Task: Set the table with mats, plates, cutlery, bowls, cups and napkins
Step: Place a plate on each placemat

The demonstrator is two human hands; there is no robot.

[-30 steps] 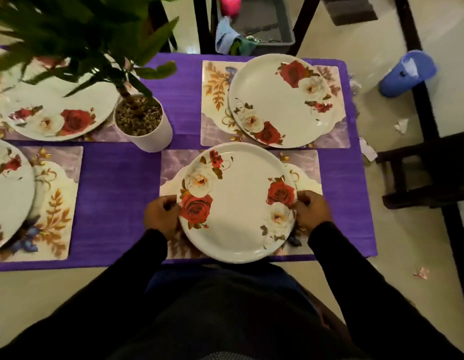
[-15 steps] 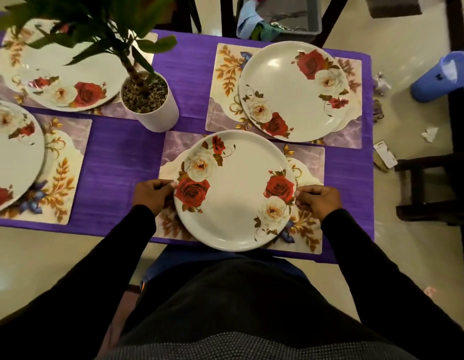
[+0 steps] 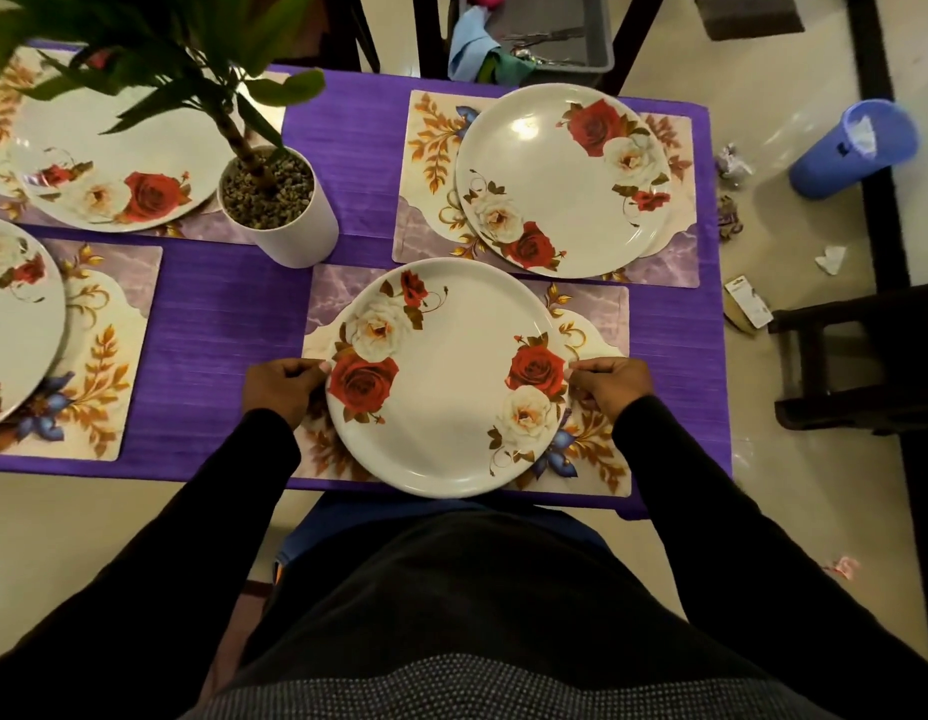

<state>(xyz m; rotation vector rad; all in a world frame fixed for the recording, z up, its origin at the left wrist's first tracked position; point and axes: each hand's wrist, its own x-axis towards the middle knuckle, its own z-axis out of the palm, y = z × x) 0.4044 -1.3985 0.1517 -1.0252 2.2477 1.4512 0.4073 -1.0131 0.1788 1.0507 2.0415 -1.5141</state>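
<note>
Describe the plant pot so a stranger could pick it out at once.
Start at the purple table set with four floral plates on mats. Between the far-left plate and the near plate held in both hands stands the pot. It is the only upright thing there: a plain white cylinder topped with gravel, a green leafy stem rising from it.

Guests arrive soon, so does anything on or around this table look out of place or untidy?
On the table nothing stands out. The near plate overhangs its mat toward the person. On the floor to the right lie paper scraps and wrappers.
</note>
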